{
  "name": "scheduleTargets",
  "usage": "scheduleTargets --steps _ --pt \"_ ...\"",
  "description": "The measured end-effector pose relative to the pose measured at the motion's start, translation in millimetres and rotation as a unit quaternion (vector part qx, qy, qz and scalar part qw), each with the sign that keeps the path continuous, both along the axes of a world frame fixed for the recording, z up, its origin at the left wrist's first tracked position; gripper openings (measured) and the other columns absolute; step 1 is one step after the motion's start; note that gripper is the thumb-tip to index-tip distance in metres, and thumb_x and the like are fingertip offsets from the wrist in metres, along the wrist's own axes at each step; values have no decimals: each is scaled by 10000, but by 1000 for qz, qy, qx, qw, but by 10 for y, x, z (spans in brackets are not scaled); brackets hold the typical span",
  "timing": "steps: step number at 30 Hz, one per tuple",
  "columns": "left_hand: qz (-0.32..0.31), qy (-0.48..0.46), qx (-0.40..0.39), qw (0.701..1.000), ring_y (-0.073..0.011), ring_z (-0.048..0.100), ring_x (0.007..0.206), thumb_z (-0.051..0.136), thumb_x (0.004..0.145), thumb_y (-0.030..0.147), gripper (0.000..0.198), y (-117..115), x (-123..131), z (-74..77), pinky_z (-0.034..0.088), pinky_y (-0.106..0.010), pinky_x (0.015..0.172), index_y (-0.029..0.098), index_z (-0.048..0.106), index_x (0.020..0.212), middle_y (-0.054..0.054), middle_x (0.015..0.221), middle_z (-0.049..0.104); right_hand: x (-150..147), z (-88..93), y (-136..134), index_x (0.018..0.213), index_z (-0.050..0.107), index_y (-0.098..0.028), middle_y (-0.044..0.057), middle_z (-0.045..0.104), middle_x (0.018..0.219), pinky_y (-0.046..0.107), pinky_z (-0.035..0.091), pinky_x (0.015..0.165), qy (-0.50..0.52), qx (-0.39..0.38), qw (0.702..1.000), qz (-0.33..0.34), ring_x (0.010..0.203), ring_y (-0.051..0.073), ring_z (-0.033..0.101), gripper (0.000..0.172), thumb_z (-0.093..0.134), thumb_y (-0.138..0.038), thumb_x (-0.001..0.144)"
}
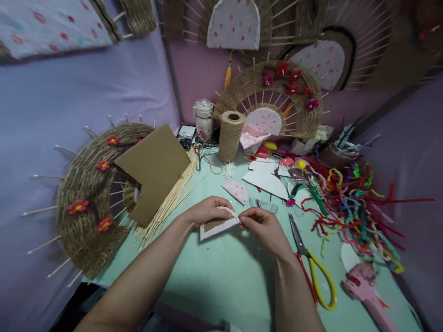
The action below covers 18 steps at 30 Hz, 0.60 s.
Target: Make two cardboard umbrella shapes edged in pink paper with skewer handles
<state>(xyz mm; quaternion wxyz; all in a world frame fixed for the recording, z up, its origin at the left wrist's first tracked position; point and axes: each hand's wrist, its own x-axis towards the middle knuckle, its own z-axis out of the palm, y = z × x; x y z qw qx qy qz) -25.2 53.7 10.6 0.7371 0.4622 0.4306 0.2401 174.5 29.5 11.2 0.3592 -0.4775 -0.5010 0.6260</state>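
A small cardboard piece (215,225) edged with pale pink fabric is held above the pale green table. My left hand (215,210) is closed on its upper left side, thumb lying over the fabric. At the right corner my right hand (258,222) pinches the folded fabric edge between thumb and fingers. The cardboard's bare brown face shows inside the fabric border. Just beyond the hands lies a half-round piece of spotted pink fabric (236,191). Right of my right hand are scissors (302,251) with yellow and red handles, blades apart.
Wooden sticks (166,198) lie at left under a cut cardboard sheet (155,170), beside a twine-wrapped arch (90,193). A twine spool (230,136) stands at the back. Right are tangled pipe cleaners (356,207) and a pink glue gun (368,295). White half-round pieces (266,180) lie mid-table.
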Motion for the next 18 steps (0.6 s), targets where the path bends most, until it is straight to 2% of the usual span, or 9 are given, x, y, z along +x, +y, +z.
scheduleTargets --steps 7,15,18 --pt "-11 48 1 999 -97 533 556 724 635 322 249 13 0 -39 382 -194 525 139 677 797 16 639 616 34 -25 -4 726 718 -186 9 667 667 254 410 610 -68 62 996 18 648 143 562 123 699 -308 730" --pt "-44 78 4 996 -98 513 525 710 637 321 240 21 -13 -34 367 -198 503 146 680 798 28 605 604 45 1 -7 724 726 -189 3 644 628 260 392 571 -87 47 994 49 599 140 525 149 702 -336 720" --pt "-38 81 -5 996 -98 523 520 714 641 330 246 18 -5 -23 364 -197 491 146 681 801 27 610 612 50 22 0 757 735 -188 4 657 645 261 403 594 -78 32 995 45 620 141 545 152 710 -332 713"
